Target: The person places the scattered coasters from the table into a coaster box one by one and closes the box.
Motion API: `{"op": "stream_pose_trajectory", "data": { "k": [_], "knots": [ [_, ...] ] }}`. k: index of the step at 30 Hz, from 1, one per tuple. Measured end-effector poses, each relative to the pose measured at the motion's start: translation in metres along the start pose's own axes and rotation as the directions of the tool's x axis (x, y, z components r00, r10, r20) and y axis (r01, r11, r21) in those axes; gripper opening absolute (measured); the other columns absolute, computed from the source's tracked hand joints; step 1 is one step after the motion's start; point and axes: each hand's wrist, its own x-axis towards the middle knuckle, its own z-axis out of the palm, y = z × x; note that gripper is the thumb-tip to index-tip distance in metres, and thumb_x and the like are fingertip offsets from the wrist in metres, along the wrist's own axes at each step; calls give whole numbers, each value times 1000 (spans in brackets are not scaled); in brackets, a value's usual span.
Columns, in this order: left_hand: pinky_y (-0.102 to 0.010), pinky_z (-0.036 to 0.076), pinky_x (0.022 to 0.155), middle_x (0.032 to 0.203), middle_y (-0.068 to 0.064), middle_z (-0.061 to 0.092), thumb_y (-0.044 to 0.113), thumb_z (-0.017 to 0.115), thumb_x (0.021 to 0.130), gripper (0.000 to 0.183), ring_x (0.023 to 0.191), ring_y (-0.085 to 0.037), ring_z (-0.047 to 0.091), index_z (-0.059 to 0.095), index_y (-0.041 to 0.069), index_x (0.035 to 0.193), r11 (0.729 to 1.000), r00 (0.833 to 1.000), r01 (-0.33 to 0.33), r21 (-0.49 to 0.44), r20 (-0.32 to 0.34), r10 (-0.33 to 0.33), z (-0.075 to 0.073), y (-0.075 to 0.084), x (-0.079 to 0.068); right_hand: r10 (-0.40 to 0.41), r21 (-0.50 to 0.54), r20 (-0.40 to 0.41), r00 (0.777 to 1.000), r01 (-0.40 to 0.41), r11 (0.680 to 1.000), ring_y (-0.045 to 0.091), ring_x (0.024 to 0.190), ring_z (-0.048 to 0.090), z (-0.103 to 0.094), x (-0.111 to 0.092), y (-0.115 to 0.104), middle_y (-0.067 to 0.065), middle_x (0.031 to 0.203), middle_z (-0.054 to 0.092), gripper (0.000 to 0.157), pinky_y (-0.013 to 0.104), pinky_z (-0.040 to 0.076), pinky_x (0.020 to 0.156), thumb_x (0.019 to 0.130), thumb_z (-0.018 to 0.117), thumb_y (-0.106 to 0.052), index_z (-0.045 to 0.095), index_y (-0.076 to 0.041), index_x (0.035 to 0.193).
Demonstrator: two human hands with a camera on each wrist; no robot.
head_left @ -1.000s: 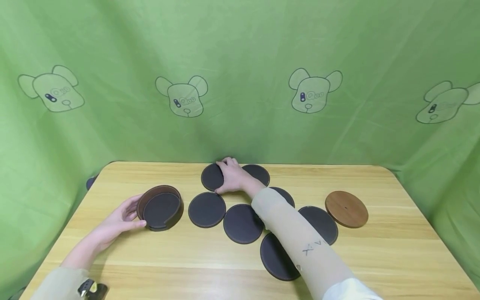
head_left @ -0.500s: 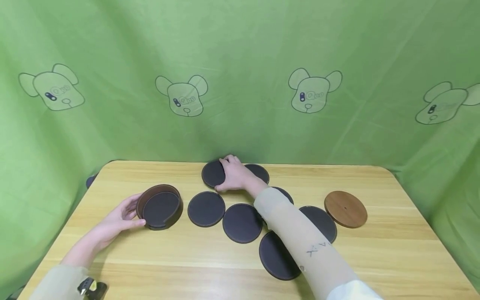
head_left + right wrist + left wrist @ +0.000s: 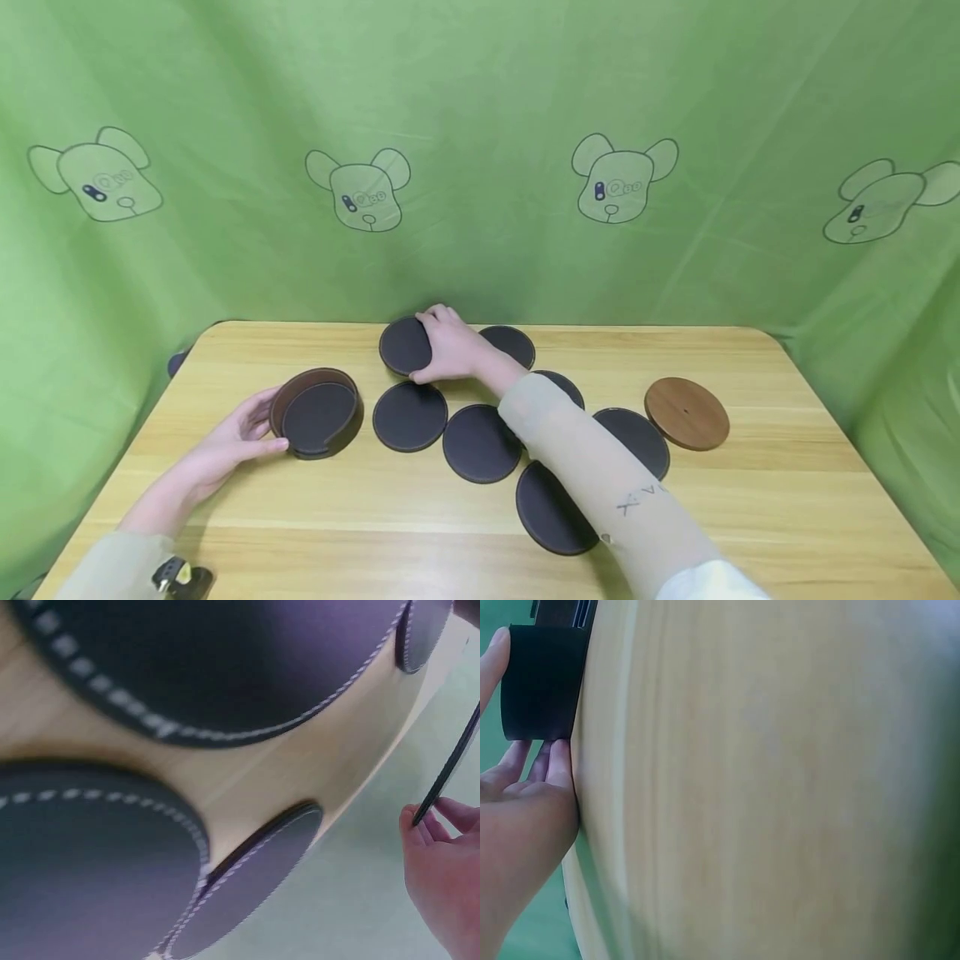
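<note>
My right hand (image 3: 452, 343) grips a round black coaster (image 3: 403, 346) by its right side, near the table's back edge. In the right wrist view that coaster (image 3: 452, 761) shows edge-on between thumb and fingers, raised off the wood. At the left, my left hand (image 3: 238, 437) holds a round brown coaster holder (image 3: 347, 435), thumb at its front and fingers behind its left side. A dark disc (image 3: 318, 417) lies inside the holder. The left wrist view shows the holder's dark outer wall (image 3: 544, 682) between thumb and fingers.
Several black stitched coasters lie spread over the wooden table (image 3: 337, 517), one (image 3: 410, 417) close to the holder and another (image 3: 482, 444) beside it. A brown wooden disc (image 3: 686, 413) lies at the right. A green curtain (image 3: 480, 250) hangs behind the table.
My right hand has lifted the back coaster off the table and moved it a little to the left. The left hand and the holder have stayed in place.
</note>
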Motion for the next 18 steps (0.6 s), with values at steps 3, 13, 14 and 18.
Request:
{"op": "stream_pose_trajectory", "data": {
  "k": [3, 13, 14, 18],
  "knots": [
    [-1, 39, 101, 167, -35, 23, 4, 74, 94, 90, 122, 20, 46, 18, -4, 165, 1000, 1000, 8, -8, 3, -8, 1, 0, 0, -20, -2, -4, 1000, 20, 1000, 36, 145, 44, 0, 1, -6, 23, 158, 42, 108, 44, 47, 121, 79, 85, -48, 37, 4, 160],
    [-1, 40, 102, 148, 10, 47, 3, 74, 94, 88, 124, 18, 49, 21, -3, 164, 1000, 1000, -18, -21, -2, 18, 0, -3, 0, -83, 70, -9, 997, 83, 994, 35, 144, 45, -3, 0, -33, 20, 157, 45, 105, 45, 48, 120, 79, 84, -45, 39, 4, 160],
    [-2, 40, 101, 145, 15, 47, 3, 74, 94, 88, 124, 18, 49, 22, -3, 164, 1000, 1000, -19, -21, -3, 19, -1, -4, 0, -91, 79, -10, 996, 91, 993, 34, 144, 45, -3, 1, -36, 20, 158, 44, 105, 44, 48, 120, 79, 84, -45, 39, 4, 160],
    [-2, 40, 101, 157, -8, 45, 3, 74, 94, 89, 122, 19, 49, 20, -4, 165, 1000, 1000, -12, -18, 0, 12, -2, -3, 1, -124, 90, -11, 992, 125, 988, 32, 144, 46, -2, 2, -51, 18, 158, 44, 104, 43, 50, 118, 79, 83, -47, 39, 1, 161]
  ]
}}
